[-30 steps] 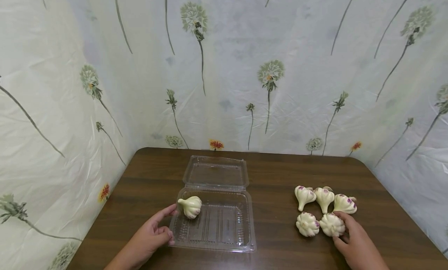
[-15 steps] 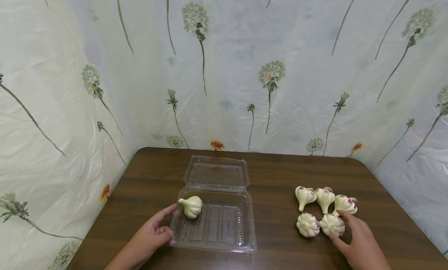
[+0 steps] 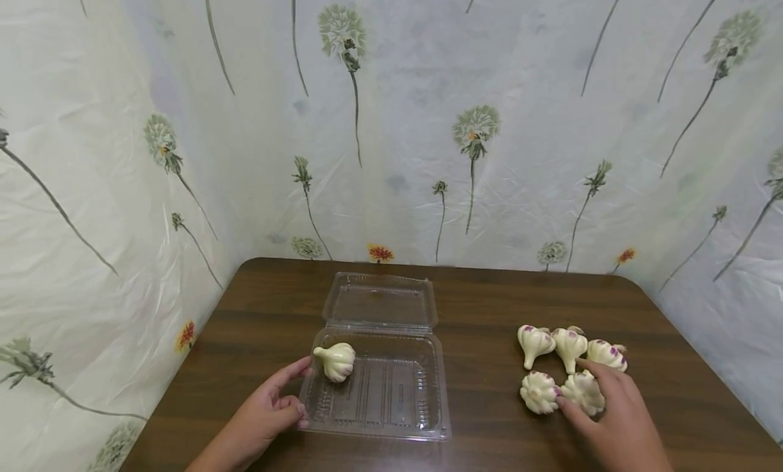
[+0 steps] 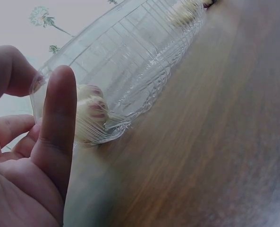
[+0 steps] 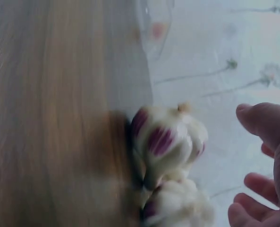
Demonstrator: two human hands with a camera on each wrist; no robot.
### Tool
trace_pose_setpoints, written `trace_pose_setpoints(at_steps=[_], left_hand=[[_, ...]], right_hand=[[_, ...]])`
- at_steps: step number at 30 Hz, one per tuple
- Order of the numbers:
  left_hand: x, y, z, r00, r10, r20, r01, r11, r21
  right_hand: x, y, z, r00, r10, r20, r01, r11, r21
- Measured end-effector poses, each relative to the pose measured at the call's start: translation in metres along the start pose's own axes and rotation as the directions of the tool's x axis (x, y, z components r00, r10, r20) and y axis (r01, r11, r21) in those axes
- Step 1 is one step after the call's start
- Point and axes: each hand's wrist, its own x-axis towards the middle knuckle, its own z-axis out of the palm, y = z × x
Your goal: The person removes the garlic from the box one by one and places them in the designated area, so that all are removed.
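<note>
A clear plastic clamshell container (image 3: 391,434) lies with its lid (image 3: 379,303) folded back on the table. One garlic bulb (image 3: 336,362) sits in its left back corner. My left hand (image 3: 263,411) pinches the container's left rim; in the left wrist view the thumb (image 4: 59,118) stands against the clear wall. At the right, my right hand (image 3: 618,411) hovers around the front right garlic bulb (image 3: 582,392), thumb and forefinger spread on either side. The right wrist view shows its fingers (image 5: 260,187) apart from a purple-streaked garlic bulb (image 5: 165,137).
Left of the right hand rests another garlic bulb (image 3: 540,392). Behind it stand three more: a left bulb (image 3: 535,343), a middle bulb (image 3: 570,346) and a right bulb (image 3: 607,354). Bare brown table (image 3: 477,363) separates container and bulbs. A flowered cloth (image 3: 404,118) hangs behind.
My right hand has shifted left and further over the front right bulb, its thumb and forefinger spreading wider. That bulb looks slightly turned. The left hand and container stay put.
</note>
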Motion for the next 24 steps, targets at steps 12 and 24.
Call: trace_pose_setpoints(at_steps=[12, 24], left_hand=[[0.001, -0.001, -0.001, 1.0, 0.01, -0.013, -0.01, 1.0, 0.0], [0.001, -0.001, 0.0, 1.0, -0.001, -0.003, 0.001, 1.0, -0.024]], right_hand=[[0.018, -0.033, 0.012, 0.958, -0.277, -0.078, 0.278, 0.96, 0.009], [0.011, -0.067, 0.041, 0.937, -0.348, -0.024, 0.348, 0.938, -0.007]])
